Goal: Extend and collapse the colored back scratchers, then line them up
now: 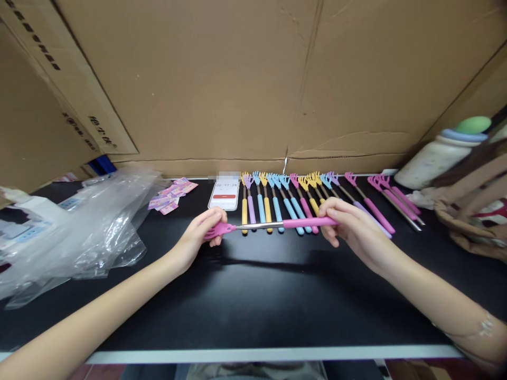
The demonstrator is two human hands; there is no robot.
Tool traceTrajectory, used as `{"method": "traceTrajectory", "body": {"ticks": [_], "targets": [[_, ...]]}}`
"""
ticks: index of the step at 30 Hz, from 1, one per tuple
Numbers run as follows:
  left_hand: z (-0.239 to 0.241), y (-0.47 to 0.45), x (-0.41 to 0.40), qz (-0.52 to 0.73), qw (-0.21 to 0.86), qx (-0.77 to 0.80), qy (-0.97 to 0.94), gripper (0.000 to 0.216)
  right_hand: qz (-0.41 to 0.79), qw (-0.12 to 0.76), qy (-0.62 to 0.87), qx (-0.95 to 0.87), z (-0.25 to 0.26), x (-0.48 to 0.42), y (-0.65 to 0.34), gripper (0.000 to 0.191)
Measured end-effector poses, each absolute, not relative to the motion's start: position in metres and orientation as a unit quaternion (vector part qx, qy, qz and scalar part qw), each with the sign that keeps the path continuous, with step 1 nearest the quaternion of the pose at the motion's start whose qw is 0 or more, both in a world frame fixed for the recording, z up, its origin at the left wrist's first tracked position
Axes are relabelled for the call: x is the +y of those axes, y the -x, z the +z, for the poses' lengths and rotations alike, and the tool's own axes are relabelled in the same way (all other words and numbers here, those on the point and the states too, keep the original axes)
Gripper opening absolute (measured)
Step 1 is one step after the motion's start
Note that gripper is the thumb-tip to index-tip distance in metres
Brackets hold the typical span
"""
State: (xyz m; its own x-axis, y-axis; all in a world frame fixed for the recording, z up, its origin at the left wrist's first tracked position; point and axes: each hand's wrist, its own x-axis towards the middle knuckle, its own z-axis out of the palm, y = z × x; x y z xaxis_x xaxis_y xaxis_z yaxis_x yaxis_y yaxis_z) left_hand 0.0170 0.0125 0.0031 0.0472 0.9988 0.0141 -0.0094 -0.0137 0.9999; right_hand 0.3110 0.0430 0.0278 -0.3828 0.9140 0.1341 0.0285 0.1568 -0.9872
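Observation:
A pink back scratcher [259, 226] with a metal rod is held level above the black table, between both hands. My left hand [208, 227] is closed round its claw head, and my right hand [336, 221] grips the end of its pink handle. Behind it lies a row of back scratchers [279, 203] in yellow, purple, blue and pink, their claws toward the back. At the row's right end, several pink ones [396, 200] lie at a slant, some with bare metal rods showing.
A phone [224, 194] showing a timer leans behind my left hand. Small printed cards [172, 195] and clear plastic bags [91, 227] lie to the left. On the right are a white bottle [439, 153] and a brown bag [471, 211]. Cardboard [222, 84] walls the back.

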Motion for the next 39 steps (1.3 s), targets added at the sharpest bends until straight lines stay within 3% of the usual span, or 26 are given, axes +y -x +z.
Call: {"method": "traceTrajectory", "body": {"ticks": [21,39], "targets": [[0.0019,-0.0154,0.0126,0.500,0.517,0.474,-0.508,0.031,0.523,0.404,0.383,-0.645,0.0267,0.0442,-0.3108,0.018],[0.0003,-0.0143,0.0144,0.501,0.496,0.485,-0.517,0.037,0.514,0.393,0.386,-0.657,0.0240,0.0454,-0.3118,0.018]]}}
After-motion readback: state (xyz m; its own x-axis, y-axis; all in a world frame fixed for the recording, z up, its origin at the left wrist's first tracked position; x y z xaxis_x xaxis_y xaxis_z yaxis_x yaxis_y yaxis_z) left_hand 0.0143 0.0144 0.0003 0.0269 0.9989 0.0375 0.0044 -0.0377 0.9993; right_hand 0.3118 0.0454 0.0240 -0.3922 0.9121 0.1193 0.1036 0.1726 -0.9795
